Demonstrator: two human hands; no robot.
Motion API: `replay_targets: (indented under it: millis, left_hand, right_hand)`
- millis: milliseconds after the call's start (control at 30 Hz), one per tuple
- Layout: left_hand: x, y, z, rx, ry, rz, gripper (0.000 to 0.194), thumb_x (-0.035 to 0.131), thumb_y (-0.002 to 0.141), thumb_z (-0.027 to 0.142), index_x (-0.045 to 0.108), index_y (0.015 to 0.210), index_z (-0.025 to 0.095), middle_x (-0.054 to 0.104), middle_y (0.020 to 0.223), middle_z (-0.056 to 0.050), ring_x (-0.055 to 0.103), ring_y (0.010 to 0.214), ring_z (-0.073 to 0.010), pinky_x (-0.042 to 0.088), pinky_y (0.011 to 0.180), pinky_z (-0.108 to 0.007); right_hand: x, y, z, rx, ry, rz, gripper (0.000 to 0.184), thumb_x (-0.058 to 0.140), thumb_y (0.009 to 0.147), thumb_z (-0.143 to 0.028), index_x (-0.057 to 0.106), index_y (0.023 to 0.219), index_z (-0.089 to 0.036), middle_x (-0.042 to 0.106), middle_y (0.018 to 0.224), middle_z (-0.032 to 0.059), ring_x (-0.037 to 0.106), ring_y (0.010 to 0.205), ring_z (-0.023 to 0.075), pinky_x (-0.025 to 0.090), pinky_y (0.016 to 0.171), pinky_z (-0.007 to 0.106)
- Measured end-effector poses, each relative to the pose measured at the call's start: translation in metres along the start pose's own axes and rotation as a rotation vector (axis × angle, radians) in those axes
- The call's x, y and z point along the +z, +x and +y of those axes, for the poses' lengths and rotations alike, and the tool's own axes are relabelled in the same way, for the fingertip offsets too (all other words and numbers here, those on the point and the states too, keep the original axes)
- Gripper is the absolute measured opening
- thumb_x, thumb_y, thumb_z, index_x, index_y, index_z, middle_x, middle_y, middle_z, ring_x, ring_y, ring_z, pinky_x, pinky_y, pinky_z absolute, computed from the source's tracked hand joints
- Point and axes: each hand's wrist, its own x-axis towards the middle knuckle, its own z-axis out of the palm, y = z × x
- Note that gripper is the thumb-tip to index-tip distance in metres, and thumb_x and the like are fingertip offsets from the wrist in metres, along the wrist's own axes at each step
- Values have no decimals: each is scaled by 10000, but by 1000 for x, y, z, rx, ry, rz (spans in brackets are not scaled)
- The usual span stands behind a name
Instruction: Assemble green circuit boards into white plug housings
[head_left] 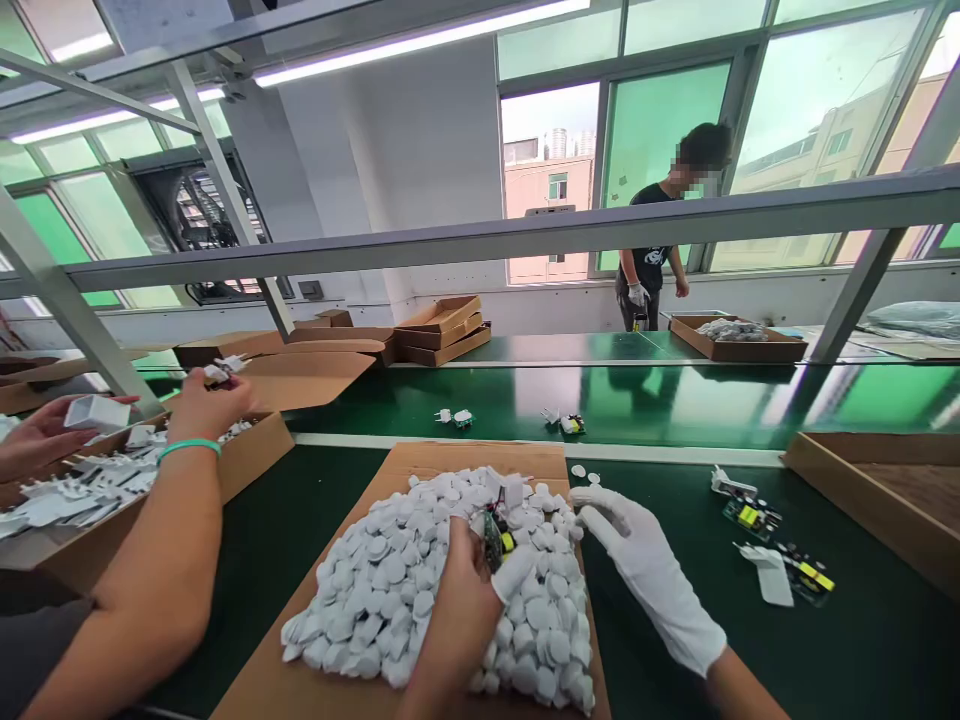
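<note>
Pinching the circuit board over the white disc pile: left hand, fingers closed. Right hand at pile edge, fingers curled, grip unclear. Pile's central, probably for reach.

Discs lie on cardboard; 2 circuit boards lie right.

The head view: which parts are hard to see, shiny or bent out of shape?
In the head view, the windows look partly washed out, and the glossy belt carries pale reflections; in that same view, the posts splay outward, perhaps from wide-angle stretch, coarse pixels mask part of the person's head, and the white discs show only soft shading.
</note>
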Motion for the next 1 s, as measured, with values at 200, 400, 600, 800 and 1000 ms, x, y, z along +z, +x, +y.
replay_targets:
  millis: [200, 400, 600, 800, 1000]
  left_hand:
    - [7, 42, 28, -119, -255, 29, 489, 789, 624, 411, 517, 920, 133, 533, 734, 6, 469, 604, -82, 375, 477, -164]
    - [33, 65, 33, -310, -381, -139, 72, 506, 886, 175, 522, 918, 113, 524, 796, -21, 484, 575, -62, 345, 476, -158]
    - [39, 83, 36, -247, -307, -212, 197, 672, 790, 199, 542, 915, 121, 538, 769, -3, 476, 622, -62, 357, 550, -168]
    - [17, 79, 38, -72, 203, -360, 424, 657, 702, 448, 567, 951, 116, 486, 671, 30, 388, 631, -90, 316, 647, -230]
    - [14, 62, 29, 139, 552, -472, 314, 603, 761, 308, 606, 1051, 189, 566, 984, -41, 474, 882, -178, 389, 858, -296]
  right_hand:
    - [5, 6, 20, -68, -463, -238, 470, 517, 833, -387, 638, 1263, -241, 533, 1397, 97, 460, 1332, 288, 315, 1159, 525]
    - [-3, 9, 23, -17, -438, -363, 524, 426, 787, -100, 651, 1243, -226, 553, 1381, 65, 478, 1319, 237, 290, 1183, 479]
    - [-9, 13, 31, -42, -518, -318, 324, 574, 737, -120, 744, 995, -219, 648, 1053, 92, 623, 987, 228, 490, 942, 376]
    - [-6, 15, 33, -5, -541, -274, 180, 531, 733, -104, 681, 818, -155, 615, 842, 47, 571, 768, 161, 472, 742, 287]
    - [-18, 24, 27, 243, 55, -144, 385, 764, 656, -466, 723, 861, -143, 659, 716, 29, 535, 609, 122, 448, 566, 247]
